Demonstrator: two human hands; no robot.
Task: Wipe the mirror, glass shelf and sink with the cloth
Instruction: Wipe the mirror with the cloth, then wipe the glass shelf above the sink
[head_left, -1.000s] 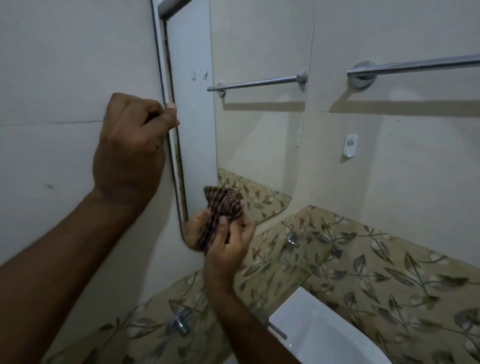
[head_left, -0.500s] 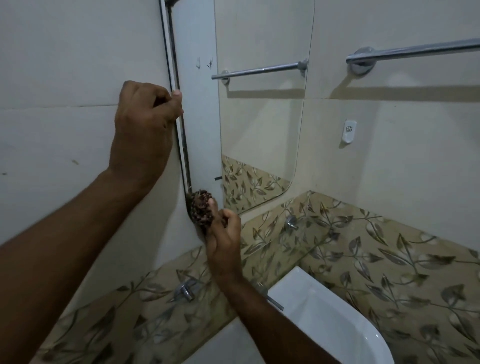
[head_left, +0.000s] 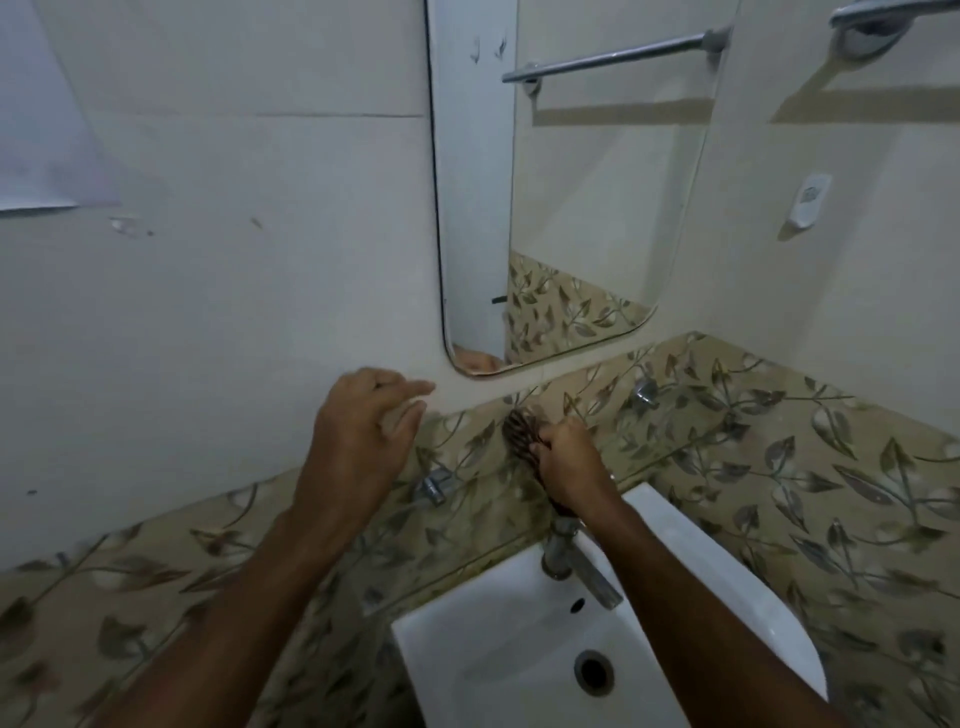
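Cloth (head_left: 521, 434) bunched in right hand (head_left: 571, 467), below mirror (head_left: 571, 208)

Glossy fittings, soft cloth

Glossy white ceramic sink (head_left: 498, 644); shiny metal tap (head_left: 576, 561); smooth reflective mirror (head_left: 582, 208); striped woven cloth (head_left: 521, 435); leaf-patterned glazed tiles (head_left: 779, 467).

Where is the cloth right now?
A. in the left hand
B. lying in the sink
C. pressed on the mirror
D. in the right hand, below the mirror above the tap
D: the right hand grips the cloth against the leaf-patterned tiles, below the mirror and above the tap.
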